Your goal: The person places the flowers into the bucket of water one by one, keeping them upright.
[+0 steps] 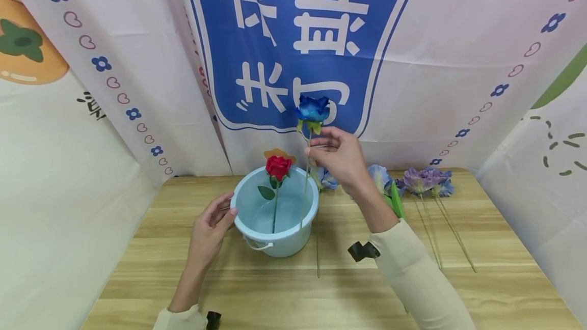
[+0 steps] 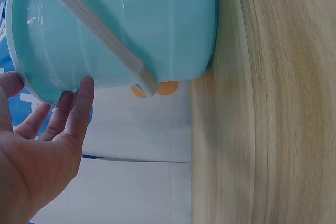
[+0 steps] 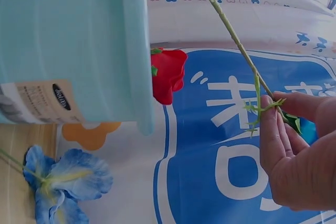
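In the head view a light blue bucket [image 1: 286, 246] stands on the wooden table. A red rose [image 1: 278, 168] leans inside it, its leafy stem reaching the bucket's inside. My left hand [image 1: 211, 228] holds the bucket's left rim, and in the left wrist view its thumb is at the rim with fingers against the outer wall. My right hand [image 1: 337, 159] pinches the stem of a blue rose [image 1: 313, 109] just under the bloom. That stem [image 3: 231, 32] slants down across the bucket's mouth in the head view. Whether its lower end touches the bucket, I cannot tell.
Right of the bucket lie blue flowers [image 1: 326, 179], partly behind my right arm, and purple-blue flowers [image 1: 422, 181] with thin stems [image 1: 451, 228] toward the front. A white handle [image 2: 100, 27] hangs on the bucket's side. A printed cloth [image 1: 412, 80] hangs behind the table.
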{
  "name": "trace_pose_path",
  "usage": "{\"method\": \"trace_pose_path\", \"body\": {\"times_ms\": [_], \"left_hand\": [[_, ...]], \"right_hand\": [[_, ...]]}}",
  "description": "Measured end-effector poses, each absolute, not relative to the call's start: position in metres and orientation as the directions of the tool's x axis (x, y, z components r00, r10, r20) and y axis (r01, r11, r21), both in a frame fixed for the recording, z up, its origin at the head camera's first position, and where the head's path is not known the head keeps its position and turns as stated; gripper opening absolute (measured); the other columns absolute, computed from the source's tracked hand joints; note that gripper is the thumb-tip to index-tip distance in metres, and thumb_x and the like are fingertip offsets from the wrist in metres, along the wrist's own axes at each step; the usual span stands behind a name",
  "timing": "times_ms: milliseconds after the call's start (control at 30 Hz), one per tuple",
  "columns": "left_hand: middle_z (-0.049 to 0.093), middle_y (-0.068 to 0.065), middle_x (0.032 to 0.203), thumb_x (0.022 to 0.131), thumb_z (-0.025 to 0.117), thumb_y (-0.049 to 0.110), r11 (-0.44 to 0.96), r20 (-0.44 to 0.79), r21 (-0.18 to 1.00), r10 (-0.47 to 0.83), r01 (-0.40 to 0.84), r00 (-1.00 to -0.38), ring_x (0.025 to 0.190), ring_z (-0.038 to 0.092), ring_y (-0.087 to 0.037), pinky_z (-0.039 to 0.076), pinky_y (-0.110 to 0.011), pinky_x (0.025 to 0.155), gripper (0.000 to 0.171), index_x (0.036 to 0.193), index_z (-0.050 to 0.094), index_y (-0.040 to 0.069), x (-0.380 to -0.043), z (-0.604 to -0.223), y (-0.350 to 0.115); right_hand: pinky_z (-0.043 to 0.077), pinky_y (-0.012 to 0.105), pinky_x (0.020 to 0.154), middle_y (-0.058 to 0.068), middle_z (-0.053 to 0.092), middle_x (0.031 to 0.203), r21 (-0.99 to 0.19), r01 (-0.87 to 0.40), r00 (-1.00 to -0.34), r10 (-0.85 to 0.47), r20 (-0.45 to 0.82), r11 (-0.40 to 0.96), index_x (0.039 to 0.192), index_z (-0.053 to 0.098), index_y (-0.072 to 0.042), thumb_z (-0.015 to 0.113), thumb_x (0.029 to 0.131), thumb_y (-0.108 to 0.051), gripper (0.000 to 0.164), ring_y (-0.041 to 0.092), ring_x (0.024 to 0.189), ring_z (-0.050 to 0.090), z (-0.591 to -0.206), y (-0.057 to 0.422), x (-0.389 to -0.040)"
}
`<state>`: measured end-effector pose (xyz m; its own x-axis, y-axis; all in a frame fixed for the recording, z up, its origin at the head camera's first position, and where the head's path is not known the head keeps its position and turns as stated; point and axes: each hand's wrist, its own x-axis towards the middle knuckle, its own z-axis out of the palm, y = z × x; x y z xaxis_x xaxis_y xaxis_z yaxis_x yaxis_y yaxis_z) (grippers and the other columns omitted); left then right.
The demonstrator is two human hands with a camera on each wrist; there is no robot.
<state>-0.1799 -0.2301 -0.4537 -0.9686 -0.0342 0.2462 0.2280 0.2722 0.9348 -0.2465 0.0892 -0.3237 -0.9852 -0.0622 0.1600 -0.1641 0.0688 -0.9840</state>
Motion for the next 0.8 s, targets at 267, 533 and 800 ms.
{"method": "trace_pose_path", "body": {"times_ms": [267,533,800], "left_hand": [[0.064,-0.026,0.14,0.108,0.067,0.015,0.261,0.241,0.939,-0.039,0.223,-0.97,0.115,0.068,0.003,0.062,-0.015,0.095,0.045,0.15,0.057,0.002,-0.18,-0.454,-0.229],[0.064,-0.026,0.14,0.108,0.066,0.014,0.256,0.238,0.941,-0.036,0.221,-0.971,0.116,0.067,0.003,0.062,-0.015,0.096,0.045,0.15,0.057,0.001,-0.18,-0.453,-0.229],[0.063,-0.027,0.142,0.108,0.066,0.014,0.257,0.233,0.942,-0.036,0.217,-0.972,0.116,0.067,0.005,0.062,-0.015,0.096,0.046,0.151,0.056,0.001,-0.179,-0.452,-0.228]], "right_hand": [[0.07,0.029,0.08,0.016,0.076,0.119,-0.977,-0.202,-0.979,-0.021,0.201,0.072,0.137,0.067,-0.003,0.082,0.095,-0.008,0.045,0.025,0.103,0.076,-0.315,0.079,-0.252],[0.07,0.031,0.08,0.019,0.077,0.116,-0.963,-0.267,-0.963,0.026,0.268,0.019,0.131,0.069,-0.001,0.082,0.094,-0.004,0.039,0.027,0.104,0.078,-0.311,0.063,-0.258],[0.069,0.027,0.087,0.016,0.078,0.114,-0.948,-0.316,-0.948,0.031,0.317,0.045,0.13,0.069,-0.002,0.082,0.095,-0.007,0.038,0.026,0.102,0.077,-0.322,0.044,-0.261]]}}
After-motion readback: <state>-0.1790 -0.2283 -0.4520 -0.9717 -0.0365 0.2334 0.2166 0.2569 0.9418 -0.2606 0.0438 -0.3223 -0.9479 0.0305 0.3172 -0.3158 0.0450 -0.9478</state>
